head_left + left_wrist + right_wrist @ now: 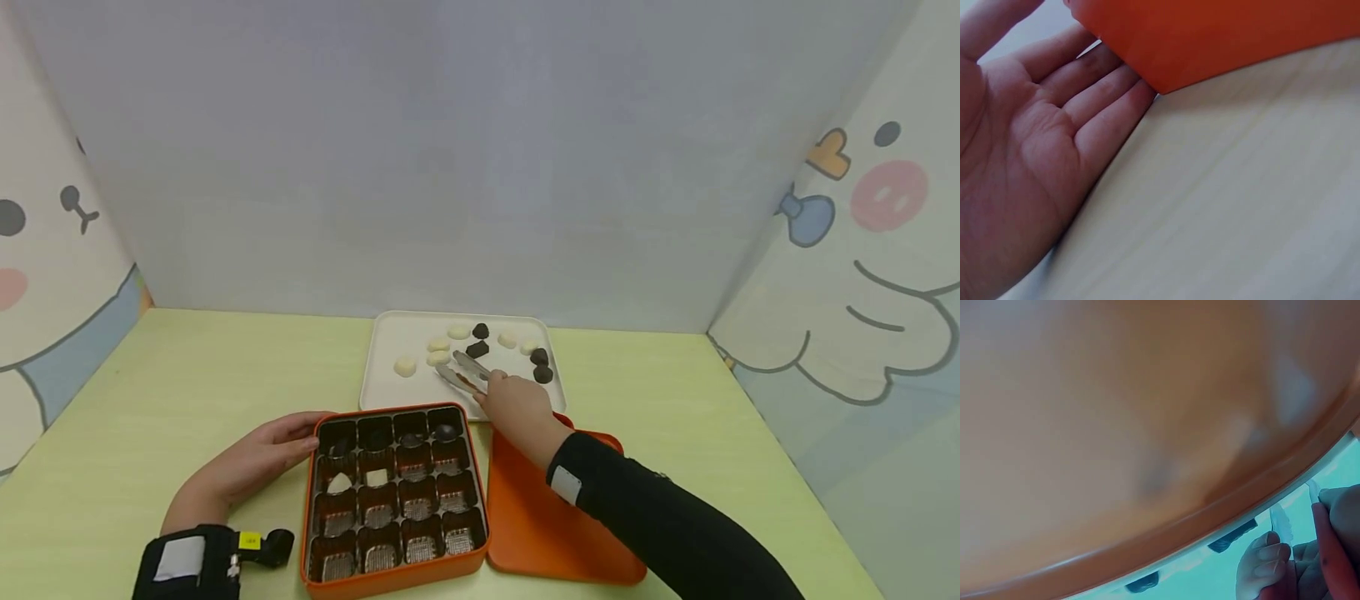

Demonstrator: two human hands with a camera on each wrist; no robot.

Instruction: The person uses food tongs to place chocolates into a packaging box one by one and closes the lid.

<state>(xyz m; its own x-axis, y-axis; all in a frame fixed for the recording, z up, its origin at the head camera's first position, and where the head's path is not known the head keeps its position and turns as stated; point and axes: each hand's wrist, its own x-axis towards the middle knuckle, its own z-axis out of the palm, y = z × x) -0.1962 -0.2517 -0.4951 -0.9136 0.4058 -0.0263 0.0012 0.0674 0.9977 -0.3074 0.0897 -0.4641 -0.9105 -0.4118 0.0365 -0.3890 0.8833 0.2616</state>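
My right hand [522, 410] grips a pair of tongs [461, 377] with metal tips and red handles [1330, 556]. The tong tips are apart over the white tray [386, 392], close to a cream-coloured piece [438, 358]; whether they touch it I cannot tell. My left hand [262, 454] rests against the back left corner of an orange box [405, 575], its fingers extended along the wall in the left wrist view. Inside the box is a dark divided insert [397, 533]. Dark pieces [445, 432] lie in its back row, and two white pieces [377, 477] in the row before it.
Several cream pieces [405, 366] and dark pieces [543, 374] are spread over the tray. An orange lid [555, 533] lies right of the box, beneath my right forearm. A pale wall [450, 167] stands behind the light yellow table [225, 358].
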